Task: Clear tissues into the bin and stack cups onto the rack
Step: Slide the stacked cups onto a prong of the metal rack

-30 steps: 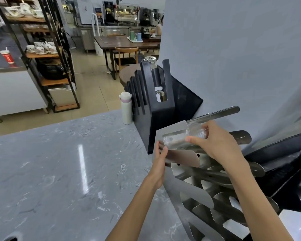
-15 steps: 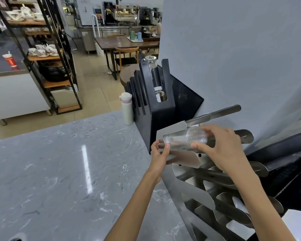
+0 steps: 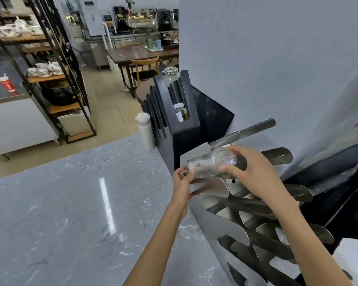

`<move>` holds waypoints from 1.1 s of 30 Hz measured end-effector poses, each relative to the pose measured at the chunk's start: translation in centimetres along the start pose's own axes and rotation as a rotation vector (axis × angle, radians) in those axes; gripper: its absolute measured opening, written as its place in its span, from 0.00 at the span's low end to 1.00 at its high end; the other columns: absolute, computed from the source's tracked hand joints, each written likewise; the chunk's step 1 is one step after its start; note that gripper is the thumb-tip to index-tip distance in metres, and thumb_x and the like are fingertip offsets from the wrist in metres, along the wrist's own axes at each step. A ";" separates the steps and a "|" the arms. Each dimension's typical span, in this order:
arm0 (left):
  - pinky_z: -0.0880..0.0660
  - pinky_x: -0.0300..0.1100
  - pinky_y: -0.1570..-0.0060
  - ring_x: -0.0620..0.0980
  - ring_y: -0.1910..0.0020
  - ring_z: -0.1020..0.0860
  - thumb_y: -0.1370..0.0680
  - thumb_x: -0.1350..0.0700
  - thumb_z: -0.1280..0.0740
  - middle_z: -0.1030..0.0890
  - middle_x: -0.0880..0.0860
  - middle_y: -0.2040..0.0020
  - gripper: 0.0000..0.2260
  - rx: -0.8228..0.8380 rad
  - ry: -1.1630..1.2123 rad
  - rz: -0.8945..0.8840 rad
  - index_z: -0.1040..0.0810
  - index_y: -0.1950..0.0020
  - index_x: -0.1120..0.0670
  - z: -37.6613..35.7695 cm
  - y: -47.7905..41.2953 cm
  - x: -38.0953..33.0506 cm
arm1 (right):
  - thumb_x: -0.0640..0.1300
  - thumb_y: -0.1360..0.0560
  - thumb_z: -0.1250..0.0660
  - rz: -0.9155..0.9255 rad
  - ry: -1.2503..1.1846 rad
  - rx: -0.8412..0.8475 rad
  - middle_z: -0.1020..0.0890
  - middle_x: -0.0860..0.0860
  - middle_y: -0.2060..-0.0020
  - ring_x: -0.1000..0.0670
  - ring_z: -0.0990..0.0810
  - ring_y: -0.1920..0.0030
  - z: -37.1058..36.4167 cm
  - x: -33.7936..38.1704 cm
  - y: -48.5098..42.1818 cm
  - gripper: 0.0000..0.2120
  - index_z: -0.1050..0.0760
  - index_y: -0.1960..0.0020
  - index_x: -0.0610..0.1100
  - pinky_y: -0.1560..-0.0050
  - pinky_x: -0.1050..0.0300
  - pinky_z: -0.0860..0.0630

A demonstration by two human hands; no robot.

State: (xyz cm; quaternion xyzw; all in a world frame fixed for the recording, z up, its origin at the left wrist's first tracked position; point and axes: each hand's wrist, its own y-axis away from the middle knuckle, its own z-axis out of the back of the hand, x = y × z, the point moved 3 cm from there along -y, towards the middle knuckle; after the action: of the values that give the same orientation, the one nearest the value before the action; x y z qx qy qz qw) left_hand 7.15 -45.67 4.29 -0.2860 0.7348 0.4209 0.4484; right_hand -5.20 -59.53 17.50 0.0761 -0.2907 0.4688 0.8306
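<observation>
Head view: a person lowers a clear glass cup (image 3: 212, 164) onto the top tier of the steel cup rack (image 3: 225, 230) that stands on the grey marble bench (image 3: 70, 203). The right hand (image 3: 254, 174) has its grip clamped on the cup's base end, thumb below and fingers over the top, and the cup lies on its side with its mouth toward the rack's front plate. The left hand (image 3: 182, 183) pinches the cup's rim at the rack's upper front corner, its grip closed on the glass to steady it.

Compared with a second ago, the cup has dropped from just above the rack's top prong to lie against it, and the left hand has risen from the rack's front edge to meet the rim. The right hand has shifted further over the base. That suggests the cup is being seated rather than carried, and the stacking step looks close to done for this cup; whether it already rests fully on the prong cannot be told, since the hands cover the contact.

Behind the rack stands a black slotted holder (image 3: 174, 120), and beyond that a white flask (image 3: 145, 132). No tissues or bin show near the rack, so that part of the job cannot be judged.
</observation>
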 end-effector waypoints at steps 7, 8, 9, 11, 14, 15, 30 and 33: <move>0.24 0.64 0.37 0.57 0.34 0.23 0.18 0.51 0.37 0.25 0.56 0.32 0.15 -0.009 -0.010 0.041 0.35 0.33 0.48 -0.2 -0.4 -0.3 | 0.67 0.29 0.34 -0.031 -0.165 0.072 0.19 0.60 0.45 0.55 0.23 0.43 0.1 -1.0 -0.7 0.24 0.24 0.37 0.57 0.46 0.58 0.28; 0.25 0.65 0.36 0.57 0.34 0.24 0.18 0.51 0.36 0.26 0.57 0.32 0.16 -0.005 0.002 0.047 0.35 0.32 0.48 0.0 -0.4 -0.2 | 0.71 0.30 0.38 -0.054 -0.235 0.100 0.19 0.64 0.48 0.57 0.22 0.44 0.6 -1.3 -1.1 0.26 0.22 0.39 0.59 0.47 0.58 0.27; 0.27 0.66 0.35 0.57 0.33 0.24 0.18 0.50 0.36 0.26 0.57 0.31 0.17 0.003 0.011 0.051 0.34 0.31 0.49 0.2 -0.3 -0.1 | 0.75 0.32 0.42 -0.080 -0.283 0.141 0.19 0.67 0.49 0.59 0.22 0.44 1.1 -1.5 -1.6 0.30 0.21 0.39 0.60 0.47 0.59 0.28; 0.27 0.67 0.35 0.56 0.33 0.25 0.19 0.49 0.35 0.26 0.56 0.31 0.18 0.017 0.021 0.055 0.33 0.31 0.49 0.5 -0.2 -0.1 | 0.79 0.34 0.46 -0.142 -0.340 0.280 0.21 0.70 0.49 0.59 0.23 0.41 1.8 -2.0 -2.8 0.37 0.22 0.37 0.58 0.40 0.57 0.31; 0.26 0.66 0.36 0.55 0.34 0.24 0.19 0.49 0.35 0.27 0.56 0.31 0.17 0.021 0.000 0.052 0.33 0.32 0.49 0.4 -0.4 -0.1 | 0.77 0.32 0.43 -0.173 -0.381 0.560 0.19 0.63 0.40 0.58 0.23 0.37 1.5 -2.2 -3.9 0.35 0.22 0.35 0.57 0.29 0.52 0.35; 0.26 0.67 0.36 0.56 0.34 0.24 0.18 0.49 0.35 0.27 0.57 0.30 0.17 0.020 -0.005 0.048 0.33 0.31 0.49 0.4 -0.5 -0.1 | 0.76 0.31 0.41 -0.158 -0.366 0.611 0.19 0.60 0.38 0.57 0.23 0.36 1.2 -2.2 -4.1 0.34 0.22 0.35 0.57 0.28 0.50 0.36; 0.22 0.63 0.40 0.58 0.34 0.23 0.16 0.56 0.39 0.26 0.58 0.32 0.13 -0.009 -0.031 0.038 0.36 0.34 0.48 -0.3 -0.2 -0.3 | 0.74 0.35 0.42 -0.093 -0.319 0.524 0.20 0.60 0.42 0.57 0.25 0.41 -0.6 -2.4 -4.4 0.35 0.22 0.36 0.56 0.42 0.59 0.34; 0.22 0.54 0.49 0.60 0.34 0.24 0.16 0.56 0.39 0.26 0.59 0.31 0.12 -0.012 -0.001 0.046 0.36 0.34 0.47 -0.5 0.2 -0.3 | 0.76 0.37 0.42 -0.102 -0.322 0.480 0.22 0.59 0.42 0.56 0.27 0.40 -0.6 -2.5 -4.0 0.37 0.21 0.37 0.56 0.41 0.57 0.35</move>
State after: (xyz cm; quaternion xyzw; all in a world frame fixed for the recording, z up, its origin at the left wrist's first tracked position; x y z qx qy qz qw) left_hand 6.92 -45.98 4.78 -0.2715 0.7384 0.4356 0.4374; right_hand -2.59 -63.34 16.20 0.3582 -0.2953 0.4638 0.7546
